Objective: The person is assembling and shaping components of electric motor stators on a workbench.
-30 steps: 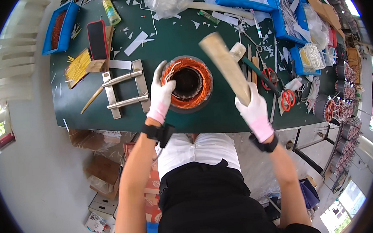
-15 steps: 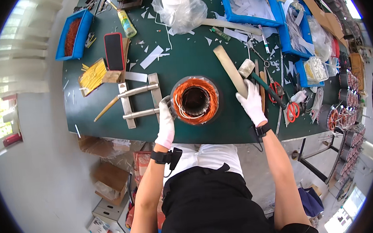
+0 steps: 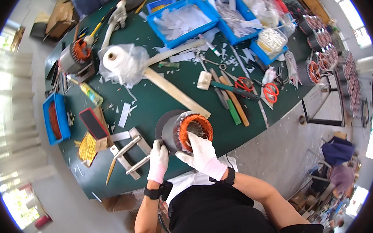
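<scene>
The white-gloved right hand (image 3: 202, 156) no longer holds the long, flat, pale wooden bat (image 3: 176, 91), which now lies on the green tabletop (image 3: 222, 135), one end near the grey metal cylinder with an orange copper winding (image 3: 169, 132). That hand now touches the winding at the opening. The cylinder, earlier seen from above, now shows its side wall, its opening facing rightward.

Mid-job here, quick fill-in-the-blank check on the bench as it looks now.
The hand at the open end of the copper-wound stator is the person's ____ one.
The phone has a ____ edge.
The white-headed mallet has a ____ handle.
The tray of white slips is ____.
Missing words: right; red; green; blue.
</scene>
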`<state>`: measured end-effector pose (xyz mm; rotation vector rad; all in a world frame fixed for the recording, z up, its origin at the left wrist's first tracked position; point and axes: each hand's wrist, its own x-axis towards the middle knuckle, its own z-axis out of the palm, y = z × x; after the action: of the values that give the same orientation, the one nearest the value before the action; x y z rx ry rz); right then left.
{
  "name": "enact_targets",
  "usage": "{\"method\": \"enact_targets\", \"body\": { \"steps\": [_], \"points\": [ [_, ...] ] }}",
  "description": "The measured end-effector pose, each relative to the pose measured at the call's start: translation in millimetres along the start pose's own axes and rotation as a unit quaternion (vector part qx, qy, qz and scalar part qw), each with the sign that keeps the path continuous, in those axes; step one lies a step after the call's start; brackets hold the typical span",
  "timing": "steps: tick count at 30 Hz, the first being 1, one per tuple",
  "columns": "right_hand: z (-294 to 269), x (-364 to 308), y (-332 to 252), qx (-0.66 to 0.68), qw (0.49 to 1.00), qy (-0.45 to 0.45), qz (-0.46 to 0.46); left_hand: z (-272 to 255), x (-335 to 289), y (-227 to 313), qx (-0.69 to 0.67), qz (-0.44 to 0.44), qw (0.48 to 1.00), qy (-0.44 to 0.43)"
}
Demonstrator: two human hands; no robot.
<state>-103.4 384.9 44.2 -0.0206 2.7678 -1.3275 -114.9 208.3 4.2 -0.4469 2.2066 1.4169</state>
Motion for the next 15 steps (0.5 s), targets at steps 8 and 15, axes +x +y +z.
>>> {"method": "enact_targets", "body": {
  "steps": [8, 15],
  "points": [
    [-18, -16, 87, 0.241, 0.933, 0.156, 0.217, 44, 8, -6, 0.587, 0.183, 0.782, -0.106],
    [-15, -55, 160, 0.494, 0.808, 0.211, 0.242, 41, 32, -9, 0.645, 0.143, 0.750, -0.014]
  ]
}}
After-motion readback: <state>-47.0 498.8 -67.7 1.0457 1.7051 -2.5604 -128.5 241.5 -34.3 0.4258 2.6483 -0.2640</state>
